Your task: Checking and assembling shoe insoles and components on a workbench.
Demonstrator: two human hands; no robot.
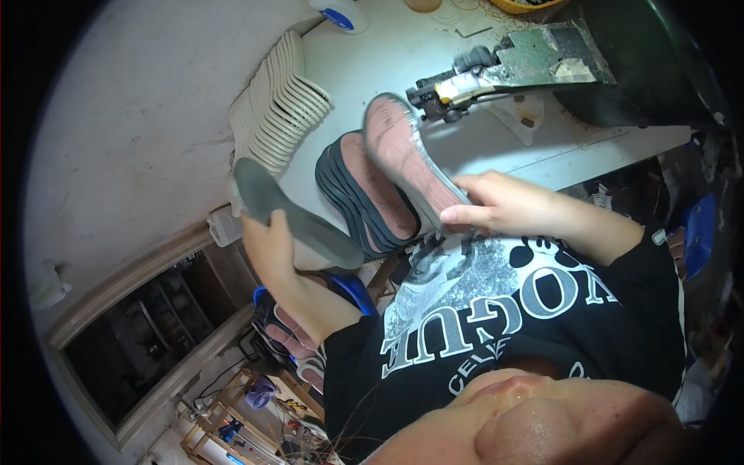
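Note:
My left hand [267, 248] is closed on the edge of a grey shoe sole [291, 213], held tilted at the left of the table. In my right hand [484, 203], a sole with a pink top and a pale grey rim [399, 143] is gripped at one end, thumb on the pink face. Its far end is slightly blurred, near the arm of the machine. Between my hands sits a stack of dark grey soles with pink tops [380, 190], overlapping one another. Beyond my left hand, a long row of cream soles [283, 101] leans nested by the wall.
A worn green sewing machine [535, 62] reaches over the white table [372, 58] from the right. Further back are a white bottle [341, 15], a hex key [474, 32] and a yellow basket [527, 6]. A blue container [353, 291] with more pink soles stands below my left arm.

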